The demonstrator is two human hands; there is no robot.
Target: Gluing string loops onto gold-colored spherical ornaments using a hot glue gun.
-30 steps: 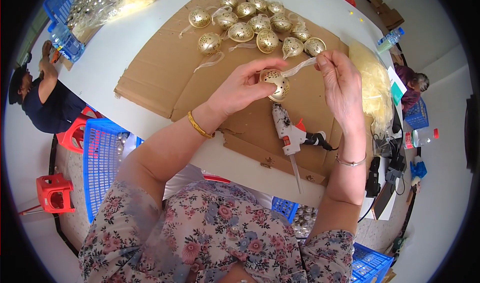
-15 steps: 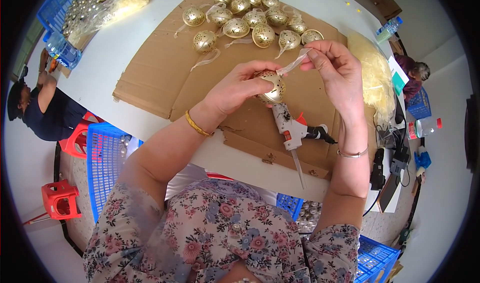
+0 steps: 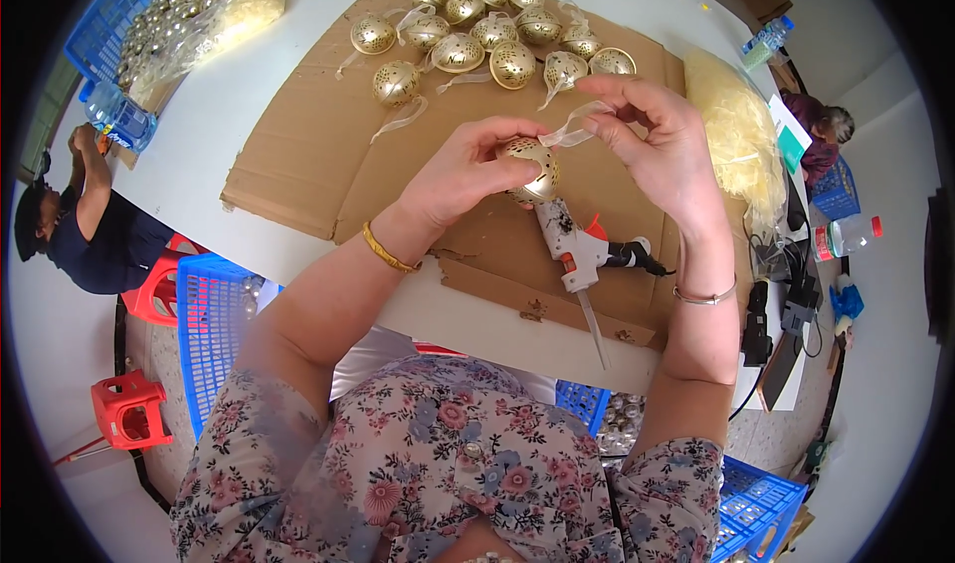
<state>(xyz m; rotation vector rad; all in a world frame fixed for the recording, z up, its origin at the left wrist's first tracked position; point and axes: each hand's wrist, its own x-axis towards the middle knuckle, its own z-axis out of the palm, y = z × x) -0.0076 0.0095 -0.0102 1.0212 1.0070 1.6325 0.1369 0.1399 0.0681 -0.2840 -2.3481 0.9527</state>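
My left hand [image 3: 460, 177] holds a gold, pierced ball ornament [image 3: 534, 172] between thumb and fingers, above the cardboard. From the top of the ball a sheer white ribbon [image 3: 567, 136] loops across to my right hand [image 3: 657, 137]. Its thumb and a finger pinch the ribbon's far part, while the index finger reaches out above. Just below the ornament a white hot glue gun [image 3: 577, 250] lies on the cardboard, a clear glue stick [image 3: 595, 329] poking from its back end. Similar gold ornaments [image 3: 459, 54], several with ribbon loops, lie at the far side of the cardboard.
The cardboard sheet [image 3: 298, 155] covers much of the white table [image 3: 214, 180]. A bag of pale ribbons [image 3: 731, 130] lies at the right, near black cables and power adapters [image 3: 796, 314]. Ornaments fill a blue basket [image 3: 99, 26] far left. Two other people sit at the table's sides.
The ribbon, stretched fairly straight before, now bows into a wider loop. My right hand has shifted slightly left, its index finger lifting away from the thumb. My left hand keeps the ornament.
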